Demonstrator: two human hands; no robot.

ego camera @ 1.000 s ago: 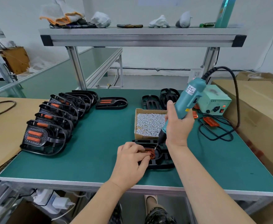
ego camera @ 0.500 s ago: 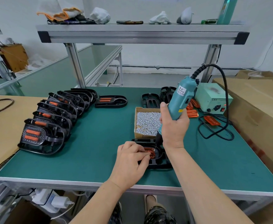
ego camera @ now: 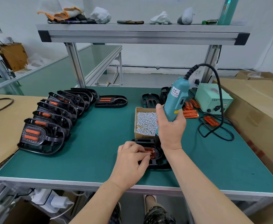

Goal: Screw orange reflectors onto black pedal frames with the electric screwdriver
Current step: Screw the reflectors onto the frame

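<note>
Since a second ago the electric screwdriver has swung from a lean toward 2 o'clock to stand closer to upright, and its black cable now arches higher over the tool's top. The left hand has hardly shifted.

The right hand has its fingers wrapped fully round the lower half of the teal screwdriver body, thumb up along the side facing 9 o'clock. The bit points down, and its tip meets the 3 o'clock end of the orange reflector; the wrist hides most of the bit.

The left hand lies palm down with bent fingers, thumb and forefinger tips pinching the reflector's near edge and holding it in the black pedal frame. That frame lies flat on the green worktop at 6 o'clock, near the front edge.

Just beyond the frame, toward 12 o'clock, sits an open cardboard box of screws. At 9 to 10 o'clock a row of finished pedals leans one upon the next, and one more finished pedal lies flat at 11 o'clock. Bare frames rest at 12 o'clock behind the box. Loose reflectors lie at 2 o'clock beside a pale green power unit.
</note>
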